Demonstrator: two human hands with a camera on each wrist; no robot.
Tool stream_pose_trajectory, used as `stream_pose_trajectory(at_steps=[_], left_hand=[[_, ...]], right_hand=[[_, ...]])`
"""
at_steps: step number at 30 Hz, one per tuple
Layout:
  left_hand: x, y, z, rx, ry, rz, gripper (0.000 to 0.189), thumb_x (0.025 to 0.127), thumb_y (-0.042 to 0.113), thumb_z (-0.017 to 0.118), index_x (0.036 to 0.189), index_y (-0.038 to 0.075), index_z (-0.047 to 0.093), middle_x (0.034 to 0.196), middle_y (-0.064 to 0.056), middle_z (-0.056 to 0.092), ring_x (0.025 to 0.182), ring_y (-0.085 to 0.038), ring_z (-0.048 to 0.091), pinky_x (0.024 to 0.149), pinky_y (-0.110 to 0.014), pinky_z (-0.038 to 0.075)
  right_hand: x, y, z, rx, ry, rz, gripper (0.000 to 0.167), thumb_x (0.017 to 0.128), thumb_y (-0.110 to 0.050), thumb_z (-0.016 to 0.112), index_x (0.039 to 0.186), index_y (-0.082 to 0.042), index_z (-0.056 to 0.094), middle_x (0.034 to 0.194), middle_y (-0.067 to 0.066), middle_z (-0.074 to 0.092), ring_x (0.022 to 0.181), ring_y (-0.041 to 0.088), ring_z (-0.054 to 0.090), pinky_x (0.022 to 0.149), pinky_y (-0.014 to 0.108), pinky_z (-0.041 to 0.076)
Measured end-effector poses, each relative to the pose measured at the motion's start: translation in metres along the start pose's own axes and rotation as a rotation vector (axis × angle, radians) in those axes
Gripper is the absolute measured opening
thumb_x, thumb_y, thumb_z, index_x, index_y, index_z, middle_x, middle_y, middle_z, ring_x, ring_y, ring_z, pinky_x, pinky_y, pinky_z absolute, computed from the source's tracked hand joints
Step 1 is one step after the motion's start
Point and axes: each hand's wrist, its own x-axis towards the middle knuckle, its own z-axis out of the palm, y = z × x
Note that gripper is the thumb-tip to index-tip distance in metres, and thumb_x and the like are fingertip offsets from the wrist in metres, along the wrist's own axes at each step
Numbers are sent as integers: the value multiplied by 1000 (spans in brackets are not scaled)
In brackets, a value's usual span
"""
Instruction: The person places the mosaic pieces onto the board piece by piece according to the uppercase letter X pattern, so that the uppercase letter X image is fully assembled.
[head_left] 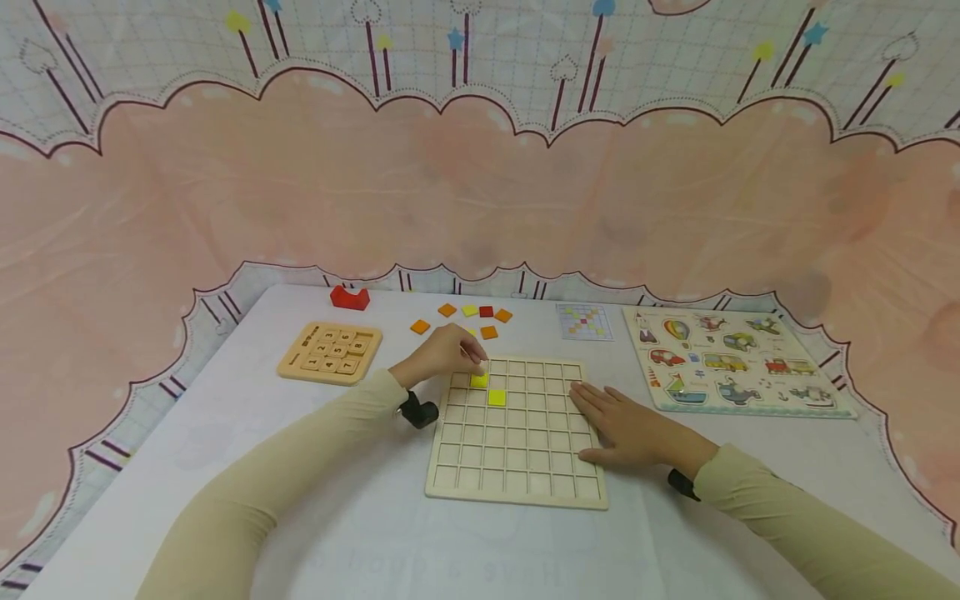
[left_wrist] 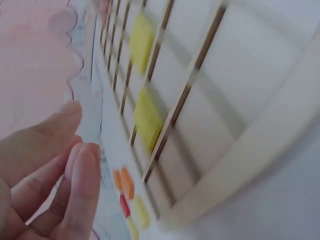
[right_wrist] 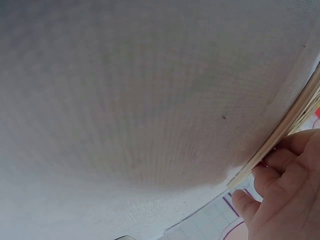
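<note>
A pale wooden grid board lies on the table in front of me. Two yellow square tiles sit on it diagonally: one upper-left tile and one lower-right tile. Just above the first, my left hand hovers over the board's far left corner. Its fingers are bent loosely in the left wrist view, with a gap below the thumb and nothing visible between them. My right hand rests on the board's right edge with its fingers stretched out; the right wrist view shows that hand against the edge.
Beyond the board lie loose tiles, including an orange tile and a red tile. A number slide puzzle and a red notched block are left; a pattern card and vehicle puzzle board are right.
</note>
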Motion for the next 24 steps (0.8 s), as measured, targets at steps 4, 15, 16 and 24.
stream_pose_trajectory(at_steps=[4, 15, 16, 24], left_hand=[[19, -3, -14, 6, 29, -21, 24, 74, 12, 79, 95, 2, 72, 86, -9, 71, 78, -15, 64, 79, -27, 53], [68, -19, -33, 43, 85, -65, 30, 79, 9, 75, 106, -2, 69, 100, -15, 69, 89, -21, 62, 81, -27, 51], [71, -21, -34, 42, 83, -69, 30, 79, 9, 74, 107, -2, 69, 102, -16, 69, 92, -22, 62, 83, -29, 51], [108, -52, -27, -2, 78, -81, 29, 75, 13, 79, 100, 3, 71, 101, -12, 69, 94, -23, 62, 85, -32, 51]], right_hand=[[-1, 2, 0, -1, 1, 1, 89, 90, -61, 45, 148, 1, 18, 156, 18, 18, 144, 32, 19, 115, 51, 20], [-2, 1, 1, 18, -12, 9, 90, 90, -62, 44, 150, -2, 15, 157, 15, 15, 145, 29, 17, 116, 49, 19], [-2, 1, 1, 18, -5, 4, 89, 90, -61, 45, 149, -1, 16, 157, 15, 16, 145, 30, 18, 116, 49, 19], [-3, 1, 1, 24, 6, -6, 89, 90, -59, 46, 149, 1, 18, 157, 16, 17, 144, 31, 19, 115, 51, 20]])
